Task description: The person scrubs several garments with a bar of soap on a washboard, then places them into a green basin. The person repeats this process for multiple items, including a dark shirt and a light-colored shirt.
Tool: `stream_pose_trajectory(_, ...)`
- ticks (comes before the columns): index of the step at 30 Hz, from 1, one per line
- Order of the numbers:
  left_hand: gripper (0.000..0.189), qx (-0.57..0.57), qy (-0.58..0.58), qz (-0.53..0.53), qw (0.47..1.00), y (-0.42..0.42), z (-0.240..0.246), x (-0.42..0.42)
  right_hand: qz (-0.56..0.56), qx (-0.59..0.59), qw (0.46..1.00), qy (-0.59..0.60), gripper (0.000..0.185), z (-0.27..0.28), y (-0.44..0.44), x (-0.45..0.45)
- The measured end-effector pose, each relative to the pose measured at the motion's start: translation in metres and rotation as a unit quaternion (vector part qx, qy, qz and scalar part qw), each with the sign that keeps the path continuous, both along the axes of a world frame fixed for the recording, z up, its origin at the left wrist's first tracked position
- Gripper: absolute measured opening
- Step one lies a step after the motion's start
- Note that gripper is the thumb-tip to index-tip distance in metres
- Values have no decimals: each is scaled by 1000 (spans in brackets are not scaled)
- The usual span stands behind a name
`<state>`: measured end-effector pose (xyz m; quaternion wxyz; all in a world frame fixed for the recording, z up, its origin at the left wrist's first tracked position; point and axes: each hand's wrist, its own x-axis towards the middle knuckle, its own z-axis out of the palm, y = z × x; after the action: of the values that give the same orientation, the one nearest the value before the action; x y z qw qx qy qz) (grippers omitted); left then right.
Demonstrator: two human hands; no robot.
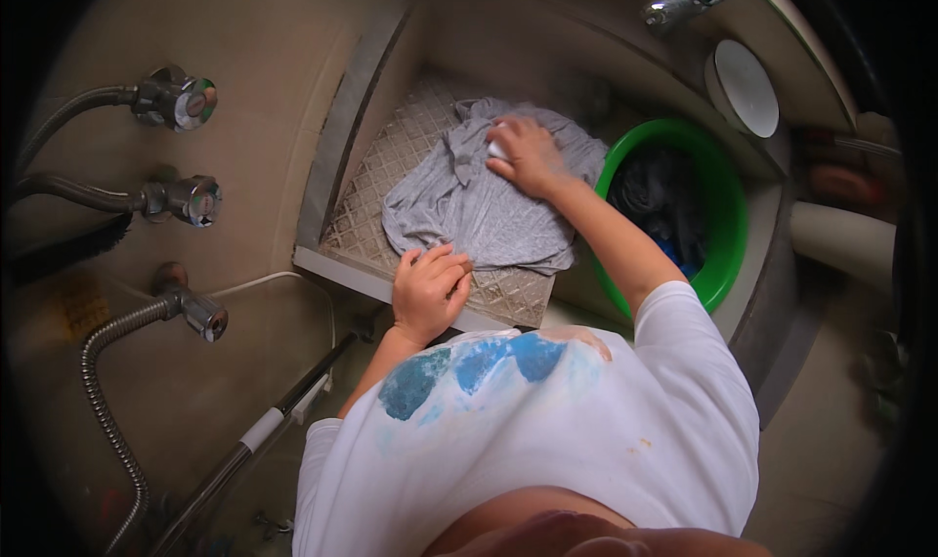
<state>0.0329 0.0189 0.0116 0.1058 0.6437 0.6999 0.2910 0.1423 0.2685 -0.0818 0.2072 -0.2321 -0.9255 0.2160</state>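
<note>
A wet-looking grey cloth garment (498,212) lies spread over a ridged washing slab (366,190) in a basin. My right hand (526,154) is on the garment's upper part, its fingers closed round a small white object (498,145), perhaps a bar of soap. At the near edge of the slab, my left hand (432,289) touches the garment's lower hem; its fingers are bent, and whether they pinch the cloth is hard to see.
Right of the slab stands a green plastic tub (733,227) with dark wet cloth inside. A white bowl (744,88) rests on the ledge below a chrome tap (681,6). Valves with braided hoses (179,102) line the left wall, above a metal pole (275,410).
</note>
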Motion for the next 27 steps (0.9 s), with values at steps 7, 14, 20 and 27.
stream_pose_trajectory(7,21,-102,64,-14,993,25,4,11,-170,-195,951,168,54,-1,46,27)
stream_pose_trajectory(14,18,-135,-105,-104,980,89,-2,-5,-269,-346,845,305,45,41,35,127)
stream_pose_trajectory(20,18,65,-467,-51,880,107,78,-12,-262,-393,842,262,45,43,-3,159)
stream_pose_trajectory(27,24,329,-546,-213,740,103,222,-29,-216,-121,969,-9,57,30,13,94)
